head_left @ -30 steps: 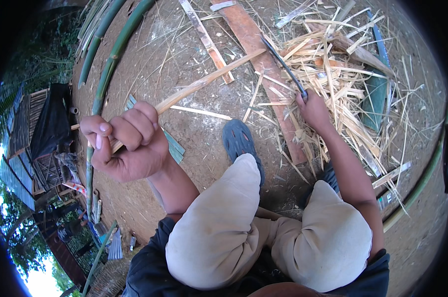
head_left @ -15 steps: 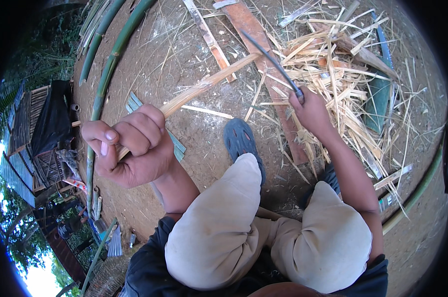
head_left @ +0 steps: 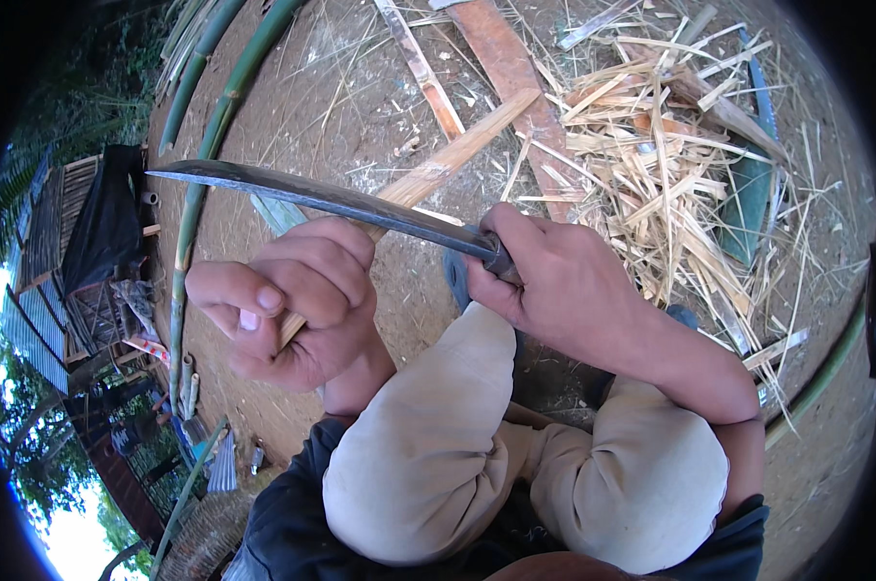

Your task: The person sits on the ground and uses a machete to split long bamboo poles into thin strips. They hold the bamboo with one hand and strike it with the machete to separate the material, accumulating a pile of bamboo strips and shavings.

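My left hand (head_left: 298, 295) is closed around the lower end of a pale split strip of wood or bamboo (head_left: 457, 160), which slants away up and to the right. A long dark machete (head_left: 332, 198) is gripped at its handle by my right hand (head_left: 569, 276). Its blade points left and crosses over the strip just beyond my left knuckles; I cannot tell whether it touches. The strip's far end overlaps a reddish-brown plank (head_left: 496, 48) in the picture. My left fingers hide the strip's near part.
A heap of pale shavings and slivers (head_left: 651, 184) lies at the right, with a green bamboo piece (head_left: 748, 208) and a blue-bladed saw (head_left: 762, 92) beside it. Long green bamboo poles (head_left: 211, 145) run along the left. A narrow board (head_left: 423, 73) lies ahead.
My right hand has drawn back toward me and left, swinging the machete from beyond the strip's far end to across it near my left hand. My left hand has shifted slightly right.
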The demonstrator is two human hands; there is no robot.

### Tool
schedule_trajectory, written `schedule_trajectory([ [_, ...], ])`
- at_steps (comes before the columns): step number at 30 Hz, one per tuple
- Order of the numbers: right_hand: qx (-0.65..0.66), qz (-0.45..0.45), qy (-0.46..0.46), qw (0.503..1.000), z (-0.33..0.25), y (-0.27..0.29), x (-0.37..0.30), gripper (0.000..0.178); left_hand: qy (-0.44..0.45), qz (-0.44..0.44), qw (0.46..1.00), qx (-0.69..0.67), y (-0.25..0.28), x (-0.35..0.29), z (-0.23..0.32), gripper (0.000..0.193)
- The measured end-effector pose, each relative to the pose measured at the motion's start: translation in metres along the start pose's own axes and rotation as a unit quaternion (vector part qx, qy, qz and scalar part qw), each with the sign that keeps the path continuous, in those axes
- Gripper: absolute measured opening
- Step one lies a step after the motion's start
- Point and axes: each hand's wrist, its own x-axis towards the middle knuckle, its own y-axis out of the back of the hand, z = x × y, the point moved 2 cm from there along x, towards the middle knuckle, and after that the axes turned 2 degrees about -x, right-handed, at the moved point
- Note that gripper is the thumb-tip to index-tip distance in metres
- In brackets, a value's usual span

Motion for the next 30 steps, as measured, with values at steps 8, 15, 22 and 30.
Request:
schedule_trajectory([
  [8,-0.036,0.028,-0.005,0.999,0.014,-0.016,0.002,0.021,-0.013,0.035,0.999,0.007,0.003,-0.01,0.004,0.008],
  [15,-0.107,0.005,-0.232,0.967,0.104,0.0,-0.001,0.031,-0.005,0.012,0.999,0.038,-0.013,-0.017,0.0,0.009],
  [22,-0.047,-0.016,-0.014,0.999,0.011,0.017,-0.008,0.029,-0.003,0.004,0.999,0.054,-0.028,-0.018,-0.005,0.012],
  [30,-0.078,-0.001,-0.122,0.99,0.053,-0.001,-0.009,0.031,-0.03,0.03,0.997,0.069,-0.029,-0.021,-0.003,0.013],
])
